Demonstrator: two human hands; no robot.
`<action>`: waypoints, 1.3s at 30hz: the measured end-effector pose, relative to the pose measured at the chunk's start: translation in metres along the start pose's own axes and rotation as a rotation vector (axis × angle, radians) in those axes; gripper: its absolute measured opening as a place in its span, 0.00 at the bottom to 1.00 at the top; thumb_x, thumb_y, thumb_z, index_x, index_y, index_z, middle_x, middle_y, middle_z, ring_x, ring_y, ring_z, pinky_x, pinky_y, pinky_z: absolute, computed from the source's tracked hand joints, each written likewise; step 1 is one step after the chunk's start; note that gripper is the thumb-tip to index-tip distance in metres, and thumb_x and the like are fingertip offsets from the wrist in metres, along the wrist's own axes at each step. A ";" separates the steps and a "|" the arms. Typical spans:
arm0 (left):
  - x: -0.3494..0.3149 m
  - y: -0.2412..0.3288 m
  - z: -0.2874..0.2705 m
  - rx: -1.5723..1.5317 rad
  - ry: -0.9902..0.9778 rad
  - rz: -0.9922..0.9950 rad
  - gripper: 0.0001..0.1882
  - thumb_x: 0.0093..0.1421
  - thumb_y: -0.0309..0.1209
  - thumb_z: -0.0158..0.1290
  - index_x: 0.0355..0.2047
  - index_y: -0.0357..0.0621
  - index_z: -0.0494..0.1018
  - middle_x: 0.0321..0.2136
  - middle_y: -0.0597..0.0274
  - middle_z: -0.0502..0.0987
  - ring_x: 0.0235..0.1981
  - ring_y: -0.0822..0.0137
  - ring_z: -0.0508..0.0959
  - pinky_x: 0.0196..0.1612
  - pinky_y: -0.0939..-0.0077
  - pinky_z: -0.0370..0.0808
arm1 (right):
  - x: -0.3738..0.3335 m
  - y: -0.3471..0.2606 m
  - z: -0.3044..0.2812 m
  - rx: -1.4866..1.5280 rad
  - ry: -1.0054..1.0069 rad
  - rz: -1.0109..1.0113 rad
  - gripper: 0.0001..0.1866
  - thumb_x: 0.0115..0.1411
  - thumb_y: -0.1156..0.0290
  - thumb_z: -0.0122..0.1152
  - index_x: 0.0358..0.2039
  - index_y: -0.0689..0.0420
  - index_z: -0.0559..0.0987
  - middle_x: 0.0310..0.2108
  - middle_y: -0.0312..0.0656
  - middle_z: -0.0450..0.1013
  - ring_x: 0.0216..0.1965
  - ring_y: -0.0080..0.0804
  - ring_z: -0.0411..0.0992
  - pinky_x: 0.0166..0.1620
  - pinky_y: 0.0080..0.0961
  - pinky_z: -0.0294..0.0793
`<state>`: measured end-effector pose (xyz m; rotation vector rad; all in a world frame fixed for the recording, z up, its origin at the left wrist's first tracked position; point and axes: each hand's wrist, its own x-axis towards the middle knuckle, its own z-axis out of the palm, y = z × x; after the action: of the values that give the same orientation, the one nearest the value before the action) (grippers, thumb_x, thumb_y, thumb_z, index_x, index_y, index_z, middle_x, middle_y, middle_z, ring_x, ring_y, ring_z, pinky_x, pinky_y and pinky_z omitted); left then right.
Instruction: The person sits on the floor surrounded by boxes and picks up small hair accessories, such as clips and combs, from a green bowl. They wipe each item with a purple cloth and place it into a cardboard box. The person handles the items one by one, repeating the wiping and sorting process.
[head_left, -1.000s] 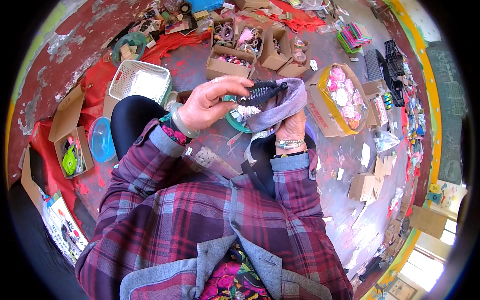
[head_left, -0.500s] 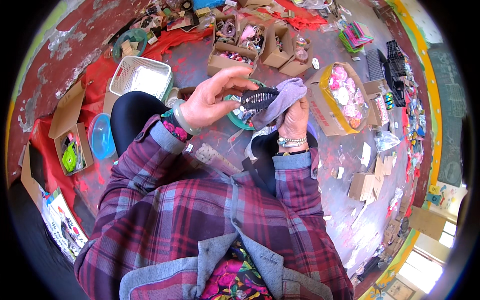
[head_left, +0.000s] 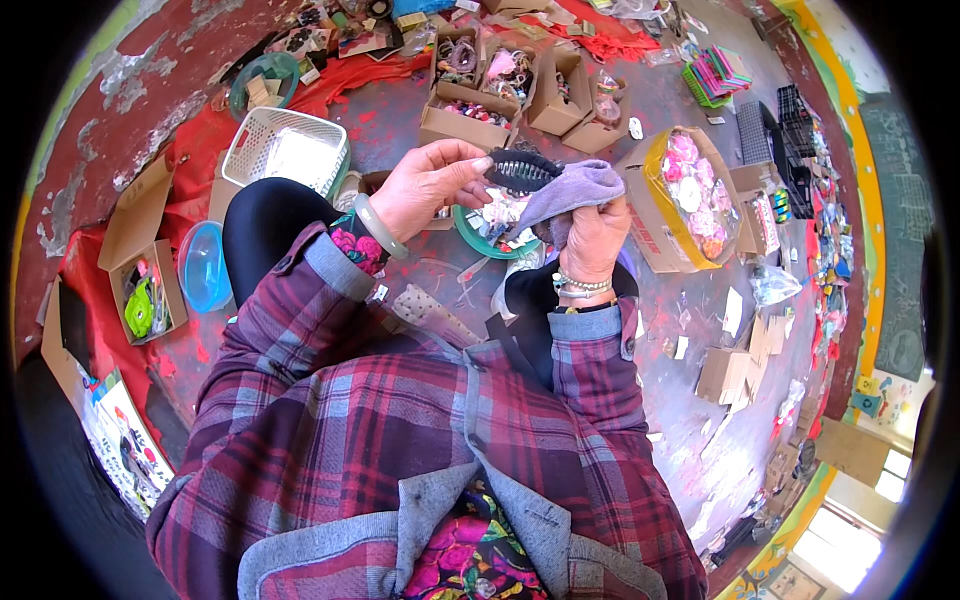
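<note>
A black toothed hair clip (head_left: 520, 172) is held up in front of me, its teeth showing. My left hand (head_left: 425, 192) is closed, pinching the clip's left end between thumb and fingers. My right hand (head_left: 595, 240) grips a purple-grey cloth (head_left: 572, 192), which lies against the clip's right end and hides part of it. Below the hands sits a round green basin (head_left: 478, 243) with small pale and coloured pieces in it, partly hidden by the cloth and my right hand.
Cardboard boxes of hair accessories (head_left: 470, 115) stand ahead. To the right is a carton of pink flowers (head_left: 690, 190). A white basket (head_left: 285, 145) and a blue plastic tub (head_left: 205, 268) stand left. Paper and box scraps (head_left: 725, 372) litter the right floor.
The hair clip has risen slightly and tilted, showing more of its teeth. My left hand has shifted right, closing on the clip's end. The cloth has moved a little to the right.
</note>
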<state>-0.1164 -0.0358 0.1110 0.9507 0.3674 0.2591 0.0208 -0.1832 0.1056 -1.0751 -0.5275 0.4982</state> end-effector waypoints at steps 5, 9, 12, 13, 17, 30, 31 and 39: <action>0.002 -0.001 -0.005 0.094 0.029 0.109 0.07 0.58 0.28 0.45 0.34 0.38 0.68 0.26 0.59 0.75 0.25 0.72 0.76 0.27 0.85 0.72 | -0.002 -0.003 0.002 0.065 -0.040 0.031 0.10 0.52 0.74 0.56 0.36 0.59 0.73 0.31 0.36 0.72 0.30 0.22 0.71 0.34 0.19 0.71; 0.004 -0.002 -0.007 0.056 0.120 0.198 0.06 0.58 0.26 0.45 0.34 0.37 0.69 0.27 0.59 0.75 0.27 0.71 0.77 0.32 0.82 0.74 | 0.001 -0.007 0.007 0.208 0.018 0.113 0.12 0.51 0.71 0.58 0.36 0.60 0.73 0.30 0.36 0.72 0.29 0.23 0.71 0.34 0.19 0.72; 0.002 -0.002 -0.006 0.100 0.134 0.269 0.06 0.57 0.24 0.45 0.35 0.36 0.69 0.28 0.59 0.75 0.29 0.70 0.77 0.35 0.80 0.75 | 0.002 -0.010 0.004 0.141 -0.051 0.175 0.14 0.50 0.68 0.60 0.37 0.60 0.73 0.29 0.35 0.72 0.28 0.22 0.71 0.33 0.18 0.71; 0.001 -0.003 -0.005 0.121 0.134 0.293 0.07 0.57 0.23 0.45 0.35 0.35 0.69 0.29 0.59 0.75 0.30 0.70 0.76 0.36 0.79 0.75 | 0.001 -0.012 -0.002 0.082 -0.100 0.225 0.15 0.50 0.67 0.61 0.37 0.60 0.73 0.29 0.35 0.72 0.28 0.22 0.71 0.32 0.17 0.71; -0.002 -0.008 -0.001 0.214 0.069 0.479 0.07 0.56 0.21 0.45 0.36 0.32 0.68 0.33 0.57 0.73 0.33 0.69 0.75 0.39 0.78 0.73 | -0.005 -0.004 -0.002 0.004 -0.143 0.161 0.12 0.53 0.69 0.56 0.36 0.60 0.72 0.28 0.35 0.72 0.28 0.20 0.70 0.32 0.16 0.71; -0.002 -0.009 0.001 0.323 -0.056 0.476 0.15 0.53 0.17 0.45 0.43 0.34 0.64 0.42 0.56 0.69 0.42 0.69 0.70 0.45 0.79 0.68 | 0.002 -0.007 -0.005 0.174 -0.027 0.180 0.08 0.49 0.79 0.57 0.33 0.61 0.75 0.29 0.37 0.73 0.29 0.23 0.72 0.34 0.20 0.73; -0.002 -0.010 0.002 0.272 -0.058 0.417 0.17 0.53 0.17 0.45 0.45 0.35 0.63 0.42 0.56 0.69 0.42 0.70 0.70 0.45 0.80 0.68 | 0.002 -0.005 -0.008 0.180 -0.030 0.188 0.09 0.49 0.79 0.56 0.34 0.61 0.74 0.30 0.37 0.73 0.30 0.23 0.72 0.34 0.21 0.73; 0.000 -0.005 0.009 -0.195 -0.068 0.052 0.17 0.55 0.22 0.46 0.47 0.40 0.61 0.40 0.62 0.70 0.37 0.73 0.72 0.37 0.81 0.72 | 0.005 -0.006 -0.005 0.108 0.018 0.208 0.10 0.48 0.83 0.54 0.34 0.62 0.75 0.32 0.39 0.73 0.31 0.24 0.71 0.35 0.20 0.73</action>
<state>-0.1123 -0.0454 0.1117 0.7758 0.2502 0.3036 0.0282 -0.1859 0.1100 -1.0344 -0.3700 0.6917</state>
